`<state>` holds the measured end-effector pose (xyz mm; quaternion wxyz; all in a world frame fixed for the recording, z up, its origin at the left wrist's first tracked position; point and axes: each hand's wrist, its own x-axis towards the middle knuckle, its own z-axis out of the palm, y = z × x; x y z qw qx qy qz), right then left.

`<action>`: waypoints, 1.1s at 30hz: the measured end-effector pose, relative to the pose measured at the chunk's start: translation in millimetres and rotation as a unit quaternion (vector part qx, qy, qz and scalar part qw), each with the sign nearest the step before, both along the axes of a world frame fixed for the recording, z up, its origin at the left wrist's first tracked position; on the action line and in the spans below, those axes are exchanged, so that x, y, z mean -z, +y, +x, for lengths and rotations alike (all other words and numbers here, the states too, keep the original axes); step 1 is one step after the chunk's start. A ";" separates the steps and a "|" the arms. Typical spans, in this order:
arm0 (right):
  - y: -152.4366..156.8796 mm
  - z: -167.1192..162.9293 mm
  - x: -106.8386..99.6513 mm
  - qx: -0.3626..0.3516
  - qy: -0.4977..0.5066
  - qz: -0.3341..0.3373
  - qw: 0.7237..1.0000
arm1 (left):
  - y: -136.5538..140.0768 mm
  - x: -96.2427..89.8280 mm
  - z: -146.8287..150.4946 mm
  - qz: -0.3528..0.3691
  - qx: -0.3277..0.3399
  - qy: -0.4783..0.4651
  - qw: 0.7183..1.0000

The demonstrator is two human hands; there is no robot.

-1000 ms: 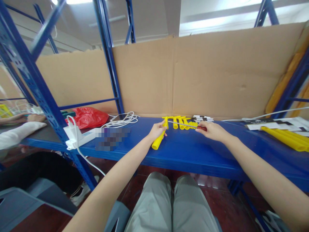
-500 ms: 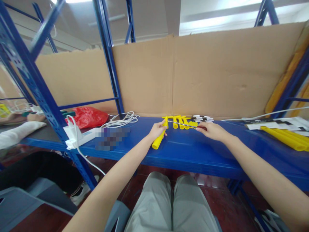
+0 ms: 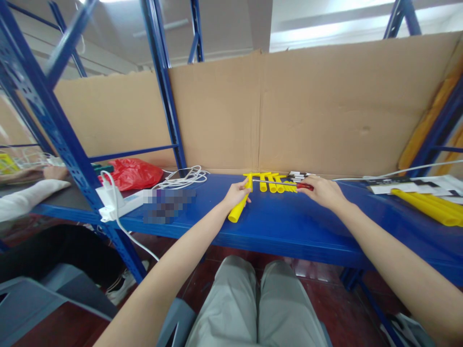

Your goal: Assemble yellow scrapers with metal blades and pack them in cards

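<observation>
My left hand (image 3: 238, 194) is closed round a yellow tube (image 3: 236, 211) with a narrower upper part, tilted above the blue shelf. In my right hand (image 3: 321, 191) is a screwdriver (image 3: 306, 186) with a red handle and a long thin shaft. The shaft runs level to the left, and its tip meets the upper part of the held tube; whether it enters the tube I cannot tell. Several more yellow tube pieces (image 3: 273, 185) lie behind the shaft, beside some black-and-white items (image 3: 298, 176).
A red plastic bag (image 3: 133, 174), coiled white cable (image 3: 186, 178) and white power strip (image 3: 128, 203) lie to the left. Longer yellow tubes (image 3: 427, 207) rest at the right. Cardboard (image 3: 343, 106) stands behind the shelf (image 3: 289, 226). Another person's arm (image 3: 32, 195) shows at far left.
My right hand has shifted slightly to the right and up, showing more of the red screwdriver handle. The left hand and its tube have stayed almost still.
</observation>
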<state>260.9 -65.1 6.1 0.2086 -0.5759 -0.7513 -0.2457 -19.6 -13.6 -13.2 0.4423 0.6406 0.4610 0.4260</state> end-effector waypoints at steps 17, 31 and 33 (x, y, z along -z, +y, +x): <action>9.8 6.7 5.9 -0.039 0.018 -0.009 0.999 | -3.2 -2.6 -0.3 0.012 -0.003 0.020 1.000; 8.0 6.7 3.4 -0.036 0.044 -0.041 0.998 | -11.5 -8.0 0.8 0.006 -0.002 0.025 1.000; 7.5 5.8 3.3 -0.031 0.039 -0.043 0.998 | -10.7 -7.4 0.7 0.007 -0.002 0.026 1.000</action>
